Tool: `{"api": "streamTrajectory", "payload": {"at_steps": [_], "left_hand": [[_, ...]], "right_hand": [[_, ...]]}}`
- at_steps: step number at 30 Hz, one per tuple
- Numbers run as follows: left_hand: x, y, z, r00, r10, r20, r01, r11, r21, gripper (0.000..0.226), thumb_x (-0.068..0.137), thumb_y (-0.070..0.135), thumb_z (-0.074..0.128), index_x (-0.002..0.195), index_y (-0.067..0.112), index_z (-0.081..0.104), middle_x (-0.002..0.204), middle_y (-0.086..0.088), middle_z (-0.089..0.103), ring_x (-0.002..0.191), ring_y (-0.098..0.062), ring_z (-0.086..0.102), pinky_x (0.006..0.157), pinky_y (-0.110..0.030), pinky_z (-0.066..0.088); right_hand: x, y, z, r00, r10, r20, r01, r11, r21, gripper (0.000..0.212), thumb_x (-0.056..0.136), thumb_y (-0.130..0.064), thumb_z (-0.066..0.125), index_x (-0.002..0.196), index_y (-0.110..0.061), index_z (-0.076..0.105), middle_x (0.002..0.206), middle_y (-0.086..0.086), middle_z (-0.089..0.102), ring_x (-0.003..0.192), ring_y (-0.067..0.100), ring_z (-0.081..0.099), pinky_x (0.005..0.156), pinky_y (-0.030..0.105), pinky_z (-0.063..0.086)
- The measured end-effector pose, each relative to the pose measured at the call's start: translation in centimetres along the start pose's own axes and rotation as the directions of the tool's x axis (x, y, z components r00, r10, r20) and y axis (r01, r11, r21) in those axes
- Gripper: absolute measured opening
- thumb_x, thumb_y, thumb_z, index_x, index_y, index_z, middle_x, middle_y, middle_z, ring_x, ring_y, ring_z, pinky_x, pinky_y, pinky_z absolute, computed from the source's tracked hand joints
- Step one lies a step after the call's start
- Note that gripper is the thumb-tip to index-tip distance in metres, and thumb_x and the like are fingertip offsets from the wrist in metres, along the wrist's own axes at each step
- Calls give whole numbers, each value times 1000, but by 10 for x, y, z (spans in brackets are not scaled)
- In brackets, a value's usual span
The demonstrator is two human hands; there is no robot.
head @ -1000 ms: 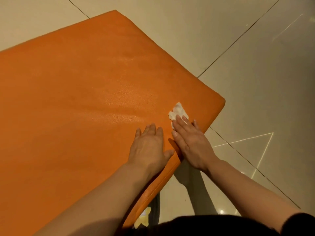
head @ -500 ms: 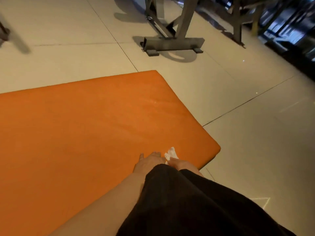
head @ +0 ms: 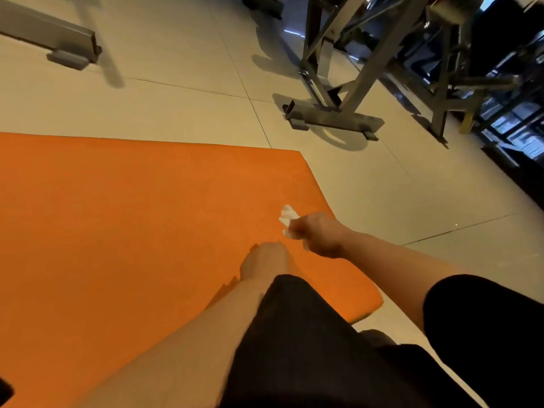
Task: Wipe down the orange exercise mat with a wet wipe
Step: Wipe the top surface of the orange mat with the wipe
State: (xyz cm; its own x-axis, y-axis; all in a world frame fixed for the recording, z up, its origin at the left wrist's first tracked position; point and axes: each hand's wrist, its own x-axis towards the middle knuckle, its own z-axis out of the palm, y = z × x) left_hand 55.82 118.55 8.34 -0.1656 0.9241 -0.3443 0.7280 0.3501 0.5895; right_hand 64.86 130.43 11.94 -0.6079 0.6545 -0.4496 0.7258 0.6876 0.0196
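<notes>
Right hand (head: 319, 234) is curled around a crumpled white wet wipe (head: 288, 218), which pokes out on the far side of the fist; the frame is blurred, so it cannot be told whether the wipe touches the orange mat (head: 132, 231). Left hand (head: 265, 260) lies on the mat near its right edge, fingers blurred, pose unclear. A black-clad knee (head: 294, 334) hides the left wrist. The mat is cut off at left and bottom. Grey metal frames (head: 332, 113) stand on the tiled floor (head: 176, 107) beyond.
</notes>
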Motion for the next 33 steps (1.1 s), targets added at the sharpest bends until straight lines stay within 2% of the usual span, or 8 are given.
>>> {"api": "streamTrajectory", "payload": {"at_steps": [3, 6, 10, 13, 16, 23, 28, 33], "left_hand": [[18, -10, 35, 995, -67, -79, 67, 998, -2, 24, 94, 16, 48, 117, 14, 54, 120, -9, 55, 112, -28, 54, 75, -33, 39], [28, -4, 84, 990, -127, -54, 129, 991, 29, 34, 94, 21, 50, 126, 12, 43, 126, -10, 45, 114, -29, 49, 75, -32, 35], [41, 10, 142, 994, -106, -12, 107, 991, 85, 56, 95, 18, 44, 146, 13, 23, 133, -6, 38, 119, -23, 43, 87, -29, 39], [54, 20, 162, 999, -16, -52, 21, 995, 94, 52, 96, 14, 39, 145, 15, 25, 143, -3, 31, 128, -18, 36, 98, -23, 34], [63, 34, 176, 999, 8, -42, 0, 983, 181, 62, 97, 17, 42, 152, 13, 13, 157, -5, 14, 142, -19, 20, 113, -22, 19], [76, 60, 205, 1000, 10, -29, -3, 968, 249, 70, 97, 21, 44, 155, 12, 5, 162, -3, -1, 149, -17, -2, 120, -28, -1], [81, 65, 212, 1000, 24, -11, -20, 946, 323, 72, 100, 34, 45, 155, 14, 2, 162, -4, -5, 149, -14, -1, 118, -29, -5], [86, 72, 214, 999, -5, 38, -11, 912, 410, 72, 100, 35, 44, 154, 12, 3, 162, -8, -3, 149, -18, 1, 118, -32, -2]], "right_hand": [[6, 3, 51, 992, -87, 93, 90, 995, -37, 21, 93, -1, 49, 106, -13, 61, 112, 8, 62, 87, 24, 53, 61, 27, 31], [-10, 11, 134, 937, -192, 293, 215, 975, -48, 23, 86, -7, 59, 108, -6, 63, 116, 13, 60, 92, 34, 61, 70, 36, 46], [-38, 46, 208, 937, -349, -15, 344, 916, 205, 34, 81, -19, 48, 105, -5, 68, 114, 15, 64, 95, 27, 65, 81, 30, 56], [-35, 97, 226, 891, -439, -117, 441, 898, -8, 46, 94, -35, 38, 129, -14, 60, 134, 6, 59, 123, 18, 56, 110, 37, 39], [-35, 153, 234, 950, -290, -113, 268, 947, -177, 49, 97, -40, 31, 132, -21, 60, 136, -1, 58, 125, 12, 55, 117, 42, 28], [-56, 137, 253, 983, -144, -116, 156, 983, 101, 66, 103, -39, 5, 133, -17, 59, 138, 3, 56, 126, 16, 55, 109, 39, 35], [-59, 197, 248, 977, -171, -125, 190, 969, 159, 91, 87, -60, -19, 151, -20, 32, 159, 1, 24, 147, 14, 21, 113, 39, -13], [-67, 184, 235, 993, -43, -114, 71, 964, 256, 91, 79, -60, -17, 156, -19, 11, 162, 1, 3, 149, 13, 0, 108, 26, -23]]}}
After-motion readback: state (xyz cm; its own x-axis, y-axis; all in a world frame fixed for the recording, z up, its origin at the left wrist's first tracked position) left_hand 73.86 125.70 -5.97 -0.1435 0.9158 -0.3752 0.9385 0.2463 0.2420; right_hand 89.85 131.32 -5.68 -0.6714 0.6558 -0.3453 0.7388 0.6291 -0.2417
